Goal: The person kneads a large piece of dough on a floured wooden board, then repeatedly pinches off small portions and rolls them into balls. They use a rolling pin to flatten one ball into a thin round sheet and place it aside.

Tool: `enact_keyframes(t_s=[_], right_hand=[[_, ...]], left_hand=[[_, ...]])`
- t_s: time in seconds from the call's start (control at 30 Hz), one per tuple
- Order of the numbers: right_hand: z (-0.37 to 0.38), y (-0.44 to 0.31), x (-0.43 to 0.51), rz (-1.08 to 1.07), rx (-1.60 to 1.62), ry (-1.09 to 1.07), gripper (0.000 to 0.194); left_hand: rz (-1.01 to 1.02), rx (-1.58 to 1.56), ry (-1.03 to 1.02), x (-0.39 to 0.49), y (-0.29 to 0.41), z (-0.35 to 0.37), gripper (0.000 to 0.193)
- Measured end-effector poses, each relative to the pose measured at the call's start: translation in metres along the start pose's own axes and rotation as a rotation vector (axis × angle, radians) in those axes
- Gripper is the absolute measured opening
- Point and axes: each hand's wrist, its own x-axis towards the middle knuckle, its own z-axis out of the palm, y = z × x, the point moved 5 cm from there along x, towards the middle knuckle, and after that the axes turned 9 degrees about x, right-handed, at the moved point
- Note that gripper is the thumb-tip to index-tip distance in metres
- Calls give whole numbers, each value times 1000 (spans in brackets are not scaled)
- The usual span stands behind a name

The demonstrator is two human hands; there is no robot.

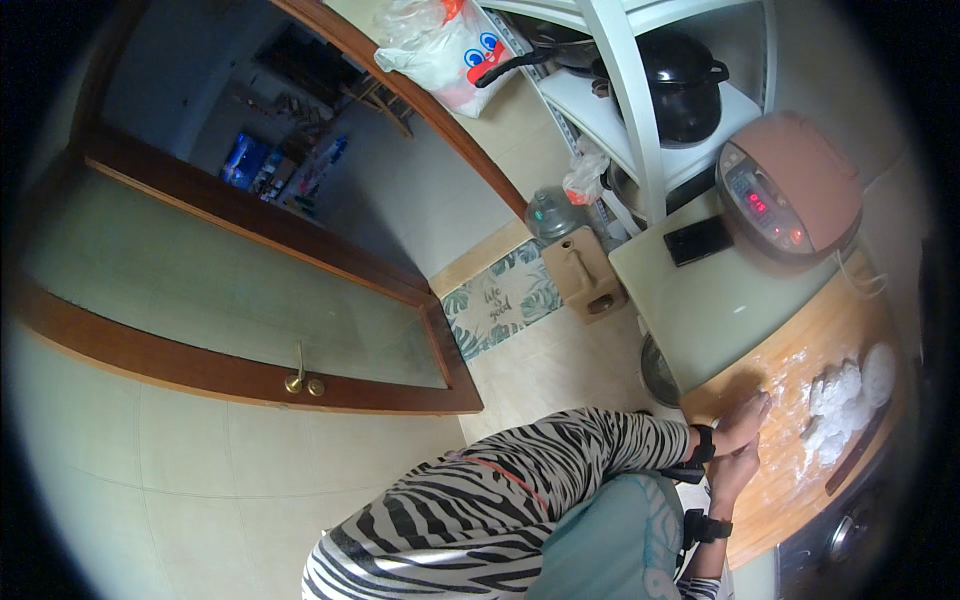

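My left hand (742, 426) is curled low over the near part of a floured wooden board (795, 510). A small whitish bit shows at its fingertips, too small to name. My right hand (733, 472) sits right beside it, the two meeting at the fingers. What the fingers enclose is hidden. Beyond them on the board lies a clump of white, flour-dusted pieces that look like dough (834, 405), with a rounder pale lump (877, 375) against it. A dark brown wooden rolling pin (859, 450) rests along the far side.
A pink rice cooker (795, 187) with a lit display and a black phone (698, 240) stand on a pale green top (675, 300) adjoining the board. Pots (679, 97) fill a white rack. A dark cooktop (817, 547) borders the board. A wood-framed door (270, 285) stands behind.
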Motion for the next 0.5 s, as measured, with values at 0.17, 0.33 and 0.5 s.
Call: enact_keyframes(t_s=[0.17,0.33,0.5], right_hand=[[-7,7,-4,75,-125,-26,26],[-18,12,2,131,-166,11,27],[-3,10,2,-5,81,-20,25]], left_hand=[[383,176,154,-2,5,-5,25],[296,54,67,31,-7,17,34],[129,110,98,2,-5,13,35]])
